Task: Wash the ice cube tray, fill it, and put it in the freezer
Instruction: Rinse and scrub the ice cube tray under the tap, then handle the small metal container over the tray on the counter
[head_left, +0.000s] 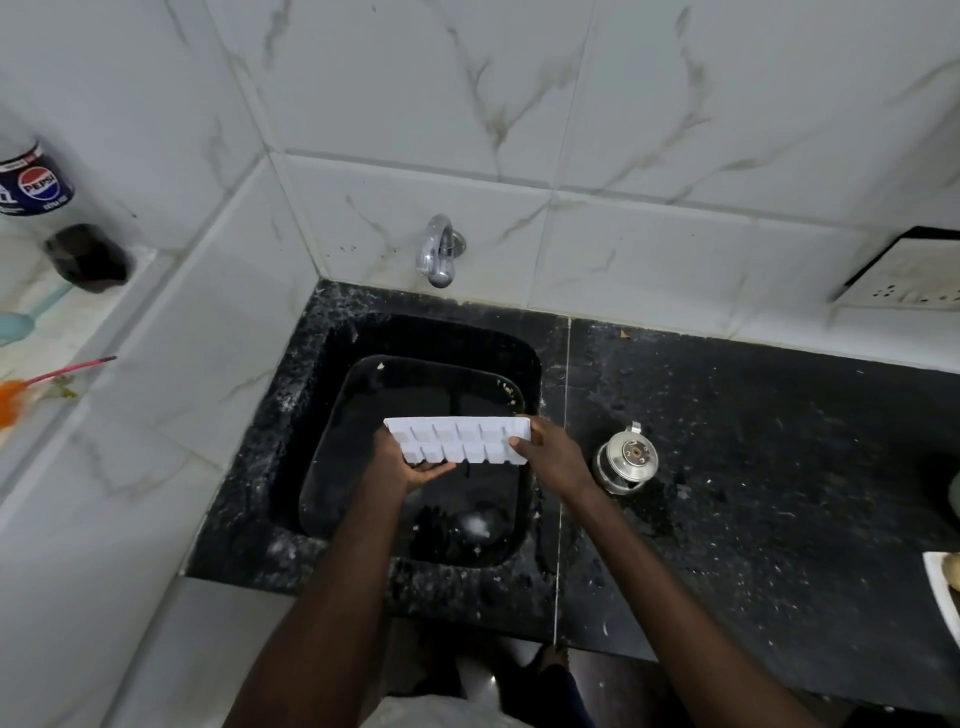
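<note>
White ice tray (460, 440) | L hand (410, 470) + R hand (553, 457) grip | over sink (530, 364)

Both forearms (332, 597) are bare along all their visible length, as are the left hand (410, 467) and right hand (550, 457). At the bottom edge, between the arms, a pale grey garment (431, 713) shows, with dark blue cloth (566, 696) beside it.

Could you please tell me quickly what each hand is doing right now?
Left hand: holding the ice cube tray from underneath, at its left end.
Right hand: gripping the tray's right end, thumb on top.
</note>
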